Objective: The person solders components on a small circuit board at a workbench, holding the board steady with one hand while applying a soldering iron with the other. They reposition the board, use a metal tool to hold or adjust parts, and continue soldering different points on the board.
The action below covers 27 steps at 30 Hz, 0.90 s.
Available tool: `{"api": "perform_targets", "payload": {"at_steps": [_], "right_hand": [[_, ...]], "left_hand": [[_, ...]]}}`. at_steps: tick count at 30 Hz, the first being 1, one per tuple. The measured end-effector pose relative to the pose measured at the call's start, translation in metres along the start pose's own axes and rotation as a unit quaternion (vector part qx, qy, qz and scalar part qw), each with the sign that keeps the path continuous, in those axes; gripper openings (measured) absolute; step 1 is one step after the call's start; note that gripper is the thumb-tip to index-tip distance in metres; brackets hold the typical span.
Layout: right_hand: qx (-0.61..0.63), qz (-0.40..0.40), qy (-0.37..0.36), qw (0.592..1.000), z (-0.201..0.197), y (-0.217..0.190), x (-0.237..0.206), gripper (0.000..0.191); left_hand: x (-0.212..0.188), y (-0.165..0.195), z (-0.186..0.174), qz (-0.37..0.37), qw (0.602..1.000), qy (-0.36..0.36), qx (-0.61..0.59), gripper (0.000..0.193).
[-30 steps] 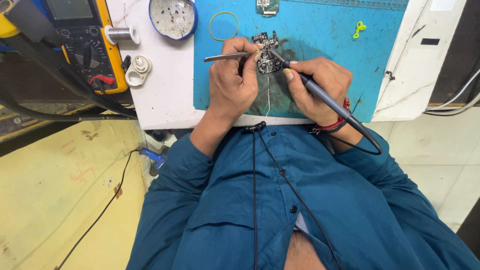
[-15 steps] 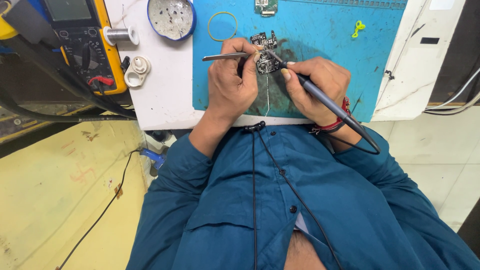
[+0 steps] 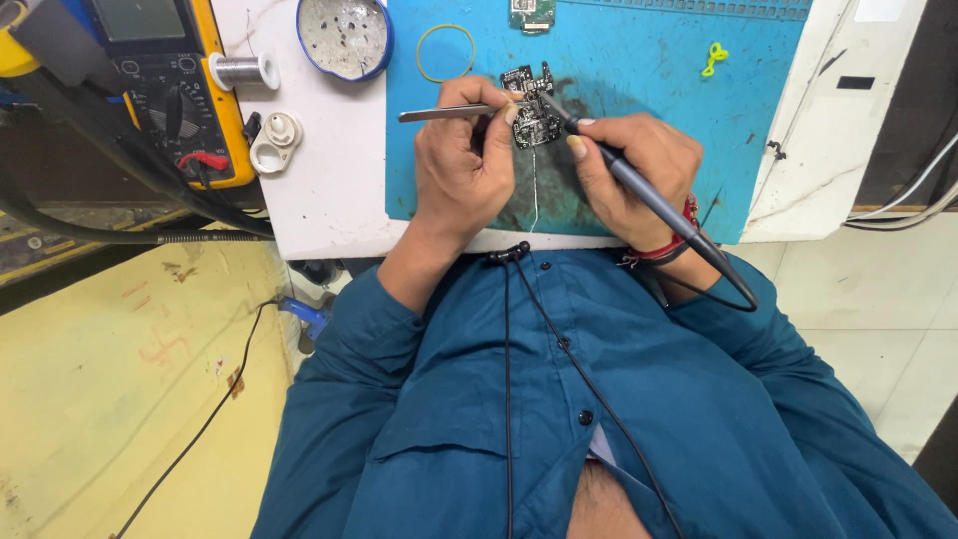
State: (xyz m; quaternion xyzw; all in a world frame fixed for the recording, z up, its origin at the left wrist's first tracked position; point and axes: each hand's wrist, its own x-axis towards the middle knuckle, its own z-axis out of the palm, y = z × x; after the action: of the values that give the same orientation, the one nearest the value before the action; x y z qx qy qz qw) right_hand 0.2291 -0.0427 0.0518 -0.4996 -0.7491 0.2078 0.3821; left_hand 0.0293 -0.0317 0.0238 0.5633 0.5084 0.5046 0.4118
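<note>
Soldering a small black circuit board [image 3: 532, 118] on the blue work mat [image 3: 639, 70].
It lies at the mat's far middle; the left hand [image 3: 467, 165] pinches metal tweezers [image 3: 449, 114] whose tips meet the board, and the right hand [image 3: 631, 170] grips a soldering iron [image 3: 639, 190] with its tip on it. Left on the white counter [image 3: 329, 170] sit a round dish [image 3: 344, 35], a solder spool [image 3: 239, 70] and a yellow multimeter [image 3: 165, 90].

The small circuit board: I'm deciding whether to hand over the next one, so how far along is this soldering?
Set up: small circuit board lies on the blue mat. In hand: right hand puts the soldering iron tip to it; left hand holds tweezers there. Finished joints are too small to judge.
</note>
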Motion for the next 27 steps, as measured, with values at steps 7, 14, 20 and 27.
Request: {"api": "perform_targets", "payload": {"at_steps": [7, 14, 20, 27], "right_hand": [[-0.053, -0.045, -0.034, 0.997, 0.003, -0.004, 0.006, 0.018], [-0.043, -0.088, -0.091, 0.991, 0.0, -0.013, 0.012, 0.025], [-0.081, -0.074, -0.062, 0.992, 0.003, -0.014, 0.021, 0.038], [-0.153, -0.083, -0.088, 0.981, 0.005, -0.013, 0.02, 0.04]], "left_hand": [[-0.001, -0.002, 0.002, -0.023, 0.999, 0.037, 0.027, 0.016], [0.002, -0.003, 0.002, 0.046, 0.998, 0.025, 0.043, 0.015], [0.0, 0.0, 0.002, -0.017, 0.999, 0.042, -0.002, 0.016], [0.002, 0.0, 0.002, 0.031, 0.998, 0.029, 0.048, 0.016]]}}
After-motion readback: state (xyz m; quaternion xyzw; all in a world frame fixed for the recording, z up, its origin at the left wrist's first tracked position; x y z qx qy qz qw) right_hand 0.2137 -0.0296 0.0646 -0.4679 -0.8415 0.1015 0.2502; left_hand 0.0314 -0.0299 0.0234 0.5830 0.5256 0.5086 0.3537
